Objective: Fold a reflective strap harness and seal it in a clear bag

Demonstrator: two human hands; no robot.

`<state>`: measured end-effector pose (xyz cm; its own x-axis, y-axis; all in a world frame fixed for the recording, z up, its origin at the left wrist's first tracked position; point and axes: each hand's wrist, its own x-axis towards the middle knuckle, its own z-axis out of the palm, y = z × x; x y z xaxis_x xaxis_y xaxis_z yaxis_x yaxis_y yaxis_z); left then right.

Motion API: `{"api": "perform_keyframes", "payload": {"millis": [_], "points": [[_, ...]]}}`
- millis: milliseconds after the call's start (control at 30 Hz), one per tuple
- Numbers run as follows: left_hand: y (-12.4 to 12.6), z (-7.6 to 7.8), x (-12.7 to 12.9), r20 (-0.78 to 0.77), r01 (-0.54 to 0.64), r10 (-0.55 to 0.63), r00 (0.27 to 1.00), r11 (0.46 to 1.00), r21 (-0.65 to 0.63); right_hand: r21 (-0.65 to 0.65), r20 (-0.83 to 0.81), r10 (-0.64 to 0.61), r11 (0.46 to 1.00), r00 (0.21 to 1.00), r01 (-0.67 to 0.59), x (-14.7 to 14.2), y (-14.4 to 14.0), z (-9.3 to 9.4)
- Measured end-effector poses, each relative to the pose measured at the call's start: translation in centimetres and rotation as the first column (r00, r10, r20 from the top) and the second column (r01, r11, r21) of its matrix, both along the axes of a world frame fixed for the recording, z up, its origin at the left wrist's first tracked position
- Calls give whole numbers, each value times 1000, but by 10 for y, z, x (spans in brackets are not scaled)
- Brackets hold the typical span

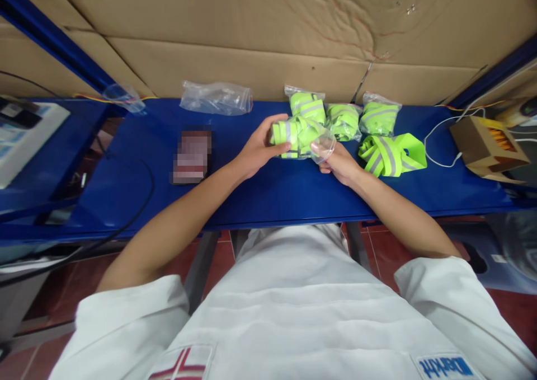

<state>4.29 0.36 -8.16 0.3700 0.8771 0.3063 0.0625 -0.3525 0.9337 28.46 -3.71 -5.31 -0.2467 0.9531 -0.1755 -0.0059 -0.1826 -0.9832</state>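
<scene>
My left hand [262, 148] grips a folded neon-yellow reflective strap bundle [297, 135] from its left side, thumb in front. At the bundle's right end, my right hand [335, 159] pinches a clear plastic bag [326, 146] that covers part of it. How far the bag reaches over the bundle I cannot tell. Just behind my hands sit bagged bundles of the same kind: one bagged bundle [308, 104], a second bagged bundle [344, 121] and a third bagged bundle [380, 116]. A loose reflective strap [392, 155] lies unbagged to the right of my right hand.
An empty clear bag [217, 98] lies at the back of the blue table [268, 198]. A pixelated rectangular object [193, 155] is on the left, a clear plastic cup [126, 97] behind it. On the right are a white cable [440, 162] and an open cardboard box [489, 148].
</scene>
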Motion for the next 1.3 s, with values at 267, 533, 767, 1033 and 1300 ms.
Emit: {"api": "perform_keyframes", "payload": {"millis": [267,533,767,1033,1300], "points": [[-7,12,7,117,59,-45,992,991,-119,39,-36,-163,986,986,164,2,12,-7],[10,17,-11,139,-130,138,981,990,-59,71,-76,-199,976,977,204,7,15,0],[-7,15,2,253,-27,56,966,993,-117,-17,-79,-40,999,996,39,6,8,-8],[-24,46,9,362,-76,116,925,989,-123,150,-202,-93,981,975,124,8,11,9],[-17,57,-2,438,-234,240,866,970,-69,185,-173,-244,944,954,275,27,21,27]]}}
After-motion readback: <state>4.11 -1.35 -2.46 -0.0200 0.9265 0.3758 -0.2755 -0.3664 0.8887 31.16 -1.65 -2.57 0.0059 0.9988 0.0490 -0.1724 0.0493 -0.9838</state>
